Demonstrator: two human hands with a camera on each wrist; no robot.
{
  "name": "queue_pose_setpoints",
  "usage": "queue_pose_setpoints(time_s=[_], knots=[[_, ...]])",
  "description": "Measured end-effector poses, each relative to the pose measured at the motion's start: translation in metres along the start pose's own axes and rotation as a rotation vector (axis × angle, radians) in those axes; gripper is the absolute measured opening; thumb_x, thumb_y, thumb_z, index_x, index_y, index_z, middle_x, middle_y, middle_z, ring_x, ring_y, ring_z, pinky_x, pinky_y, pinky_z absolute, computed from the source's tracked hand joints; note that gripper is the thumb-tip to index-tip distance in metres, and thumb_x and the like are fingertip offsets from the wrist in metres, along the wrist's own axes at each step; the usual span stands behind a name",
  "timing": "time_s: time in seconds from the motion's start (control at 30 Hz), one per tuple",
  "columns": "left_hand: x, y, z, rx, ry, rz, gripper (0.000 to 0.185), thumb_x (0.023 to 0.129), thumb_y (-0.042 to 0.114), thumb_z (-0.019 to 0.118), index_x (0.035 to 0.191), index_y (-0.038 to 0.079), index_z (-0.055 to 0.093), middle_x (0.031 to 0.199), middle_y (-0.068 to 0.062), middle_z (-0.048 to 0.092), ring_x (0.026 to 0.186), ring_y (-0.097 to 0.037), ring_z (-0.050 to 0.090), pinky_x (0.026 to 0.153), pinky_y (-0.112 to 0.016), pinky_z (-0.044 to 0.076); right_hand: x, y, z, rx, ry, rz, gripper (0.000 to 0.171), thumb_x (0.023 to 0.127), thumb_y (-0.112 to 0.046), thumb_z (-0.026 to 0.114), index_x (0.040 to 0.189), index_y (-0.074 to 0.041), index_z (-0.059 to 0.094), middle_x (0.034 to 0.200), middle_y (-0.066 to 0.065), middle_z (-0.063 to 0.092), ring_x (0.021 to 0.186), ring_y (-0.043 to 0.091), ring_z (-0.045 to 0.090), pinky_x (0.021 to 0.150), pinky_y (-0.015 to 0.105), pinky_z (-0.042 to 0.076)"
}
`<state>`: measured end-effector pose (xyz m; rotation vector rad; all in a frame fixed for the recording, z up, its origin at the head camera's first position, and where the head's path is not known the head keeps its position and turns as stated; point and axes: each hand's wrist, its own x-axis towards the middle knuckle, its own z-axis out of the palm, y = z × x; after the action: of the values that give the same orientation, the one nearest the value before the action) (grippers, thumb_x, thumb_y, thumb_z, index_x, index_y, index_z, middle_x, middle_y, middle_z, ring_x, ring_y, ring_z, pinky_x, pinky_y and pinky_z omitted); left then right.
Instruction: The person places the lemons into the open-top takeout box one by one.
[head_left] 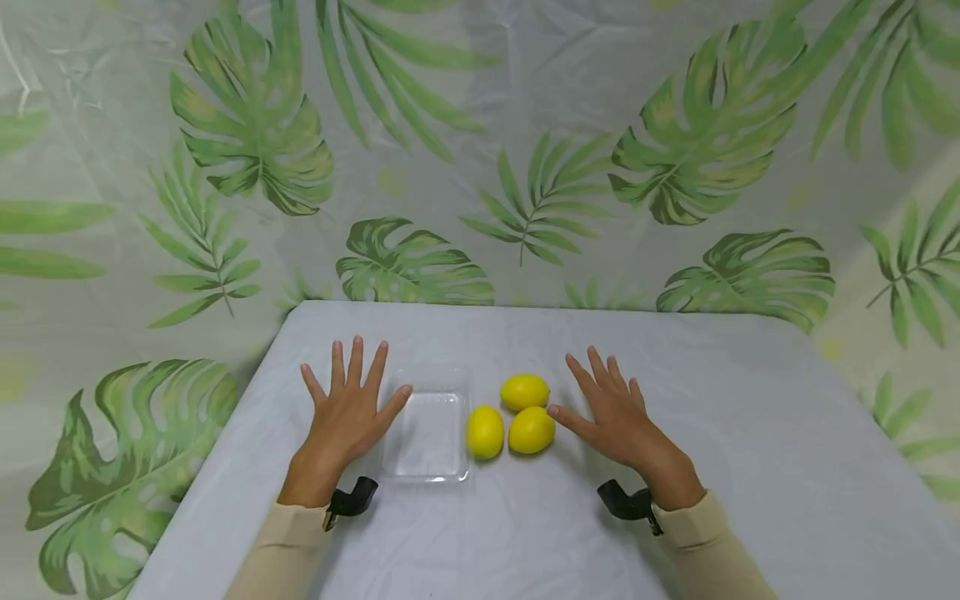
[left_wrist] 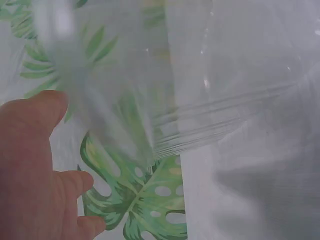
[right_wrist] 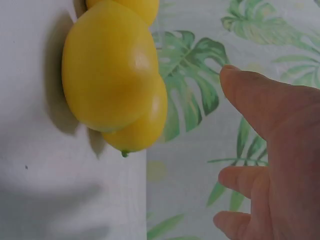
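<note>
Three yellow lemons lie together on the white table (head_left: pixel 750 433): one at the back (head_left: pixel 525 392), one front left (head_left: pixel 485 432), one front right (head_left: pixel 532 430). A clear plastic tray (head_left: pixel 427 433) sits just left of them. My left hand (head_left: pixel 348 408) lies flat on the table with fingers spread, its thumb at the tray's left rim. My right hand (head_left: pixel 611 408) lies flat to the right of the lemons, its thumb tip almost at the front right lemon. The right wrist view shows the lemons (right_wrist: pixel 110 70) close up beside the thumb (right_wrist: pixel 255 100). The tray (left_wrist: pixel 200 90) fills the left wrist view.
A curtain printed with green leaves (head_left: pixel 675 158) hangs behind and around the table. The tabletop stretches away bare to the right of my right hand. A black strap sits on each wrist (head_left: pixel 352 498).
</note>
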<state>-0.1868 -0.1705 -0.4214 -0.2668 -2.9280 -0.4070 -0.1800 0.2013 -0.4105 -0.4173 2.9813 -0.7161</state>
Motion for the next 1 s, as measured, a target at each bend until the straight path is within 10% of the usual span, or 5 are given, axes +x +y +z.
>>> queue_pose_setpoints(time_s=[0.33, 0.6, 0.8, 1.0], knots=[[-0.001, -0.011, 0.0, -0.295, 0.027, -0.084, 0.076, 0.099, 0.059, 0.03, 0.156, 0.012, 0.013, 0.159, -0.021, 0.007, 0.146, -0.038, -0.005, 0.107, -0.07, -0.013, 0.002, -0.004, 0.008, 0.032, -0.001, -0.06, 0.087, 0.088, -0.066, 0.051, 0.155, -0.019, 0.022, 0.16, 0.02, 0.006, 0.143, 0.048, 0.002, 0.105, 0.075, 0.005], [0.0, -0.019, 0.015, -0.83, -0.02, -0.156, 0.065, 0.103, 0.052, 0.028, 0.155, 0.015, 0.018, 0.159, -0.013, 0.018, 0.145, -0.035, 0.017, 0.114, -0.057, 0.02, 0.001, -0.003, 0.001, 0.168, -0.05, -0.088, 0.082, 0.088, -0.061, 0.058, 0.154, -0.023, 0.027, 0.159, 0.019, 0.011, 0.143, 0.046, 0.012, 0.104, 0.074, 0.019], [0.0, -0.019, 0.025, -1.281, -0.097, -0.159, 0.063, 0.106, 0.042, 0.024, 0.153, 0.002, 0.013, 0.158, -0.021, 0.013, 0.146, -0.034, 0.011, 0.118, -0.049, 0.014, 0.0, 0.001, 0.006, 0.238, -0.042, -0.146, 0.075, 0.085, -0.053, 0.067, 0.148, -0.024, 0.038, 0.155, 0.015, 0.026, 0.14, 0.04, 0.027, 0.104, 0.069, 0.029], [-0.004, -0.026, 0.033, -1.488, -0.186, -0.14, 0.064, 0.106, 0.042, 0.019, 0.154, 0.002, 0.004, 0.16, -0.019, 0.006, 0.147, -0.032, 0.006, 0.12, -0.045, 0.009, 0.004, 0.002, 0.01, 0.325, 0.018, -0.28, 0.06, 0.085, -0.037, 0.074, 0.137, -0.016, 0.053, 0.141, 0.004, 0.049, 0.129, 0.028, 0.045, 0.1, 0.054, 0.045]])
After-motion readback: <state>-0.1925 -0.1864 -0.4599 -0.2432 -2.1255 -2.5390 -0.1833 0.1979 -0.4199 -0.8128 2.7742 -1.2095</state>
